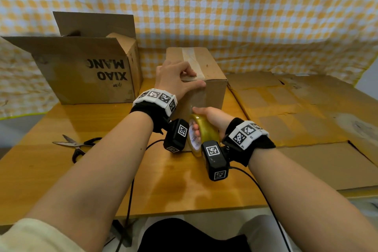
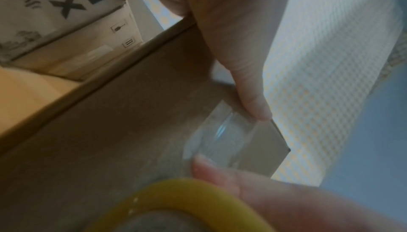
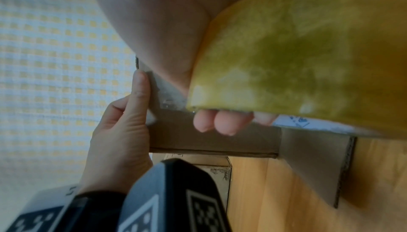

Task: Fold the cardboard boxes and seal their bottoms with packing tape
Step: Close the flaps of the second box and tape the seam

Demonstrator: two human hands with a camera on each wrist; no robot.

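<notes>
The cardboard box (image 1: 196, 75) stands bottom-up mid-bench, a tape strip (image 1: 192, 61) already down its seam and over the near edge. My left hand (image 1: 173, 80) lies across the top corner, thumb stretched along the edge pinning the tape. My right hand (image 1: 212, 118) curls around the tape roll (image 1: 201, 131) against the near face. I judge this seal nearly done; cutting remains, scissors (image 1: 77, 145) nearby. Flattened boxes (image 1: 296, 112) wait on my right.

Matt brown cardboard box (image 1: 206, 80), glossy clear tape strip (image 1: 192, 61) on top. Glossy yellowish tape roll (image 1: 202, 131). Varnished wood table (image 1: 163, 180). Metal scissors (image 1: 76, 145), black handles. Checked cloth backdrop (image 1: 245, 6).
</notes>
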